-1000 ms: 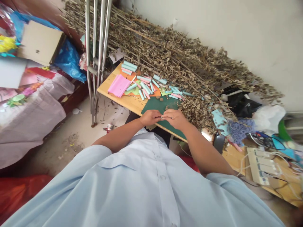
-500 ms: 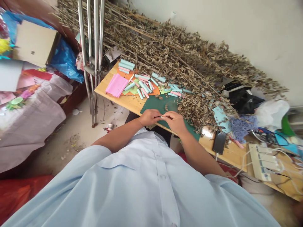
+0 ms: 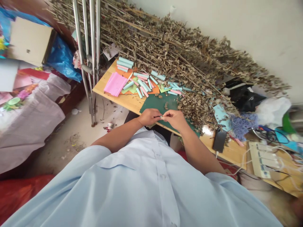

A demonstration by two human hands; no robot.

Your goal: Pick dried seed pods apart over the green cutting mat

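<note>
My left hand and my right hand meet fingertip to fingertip over the near edge of a green mat. Both are closed in a pinch on a small light-blue piece, mostly covered by the fingers, so its kind cannot be made out. Beyond the mat lie several light-blue and pink paper rolls, some on orange and green sheets. A stack of pink paper rests to their left. Crumbled dry leaves cover the mat's right side.
Long dried leafy stalks are heaped behind the wooden table. Metal crutches stand at its left end. To the right are a phone on a cable, purple yarn and a power strip.
My right hand has shifted very slightly, its fingers moving at the pinched piece. The left hand stays in place. The view has turned a little.
</note>
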